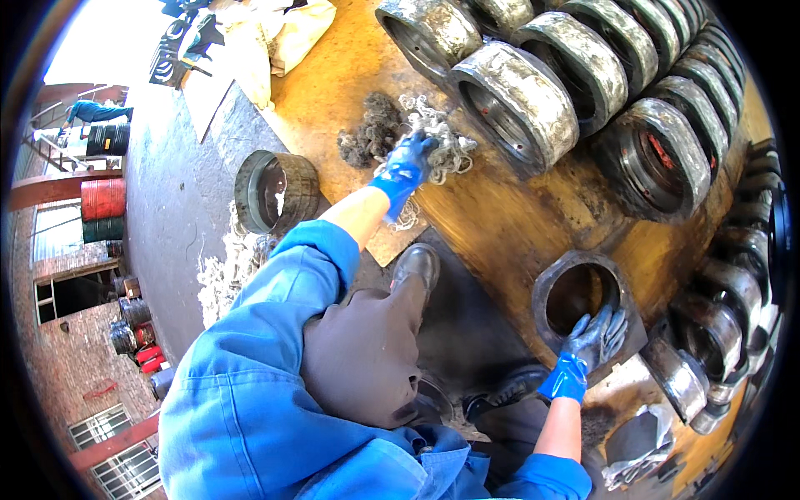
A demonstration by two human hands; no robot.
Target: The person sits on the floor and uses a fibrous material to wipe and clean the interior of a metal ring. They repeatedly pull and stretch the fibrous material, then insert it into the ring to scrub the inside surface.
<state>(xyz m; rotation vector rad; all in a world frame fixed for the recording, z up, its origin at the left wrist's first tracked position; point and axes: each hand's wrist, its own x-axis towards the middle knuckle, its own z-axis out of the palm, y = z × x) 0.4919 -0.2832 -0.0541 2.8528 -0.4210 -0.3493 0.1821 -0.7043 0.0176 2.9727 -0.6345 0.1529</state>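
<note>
My left hand (406,167), in a blue glove, reaches across the wooden tabletop into a clump of pale cotton waste (450,148). Its fingers, a little blurred, are bent into the strands. A darker grey clump of waste (371,132) lies just left of it. On the right, a thick dark metal ring (550,304) sits at the table's near edge, its opening facing up toward me. My right hand (593,340), in a dirty blue glove, rests on the ring's lower right rim with fingers spread and outstretched.
Rows of heavy metal rings (517,108) fill the far right of the table. More rings (708,325) stand along the right. A round metal tin (279,192) stands left of the table, with white waste (225,275) below it. Drums (104,200) and a brick wall (83,358) are farther left.
</note>
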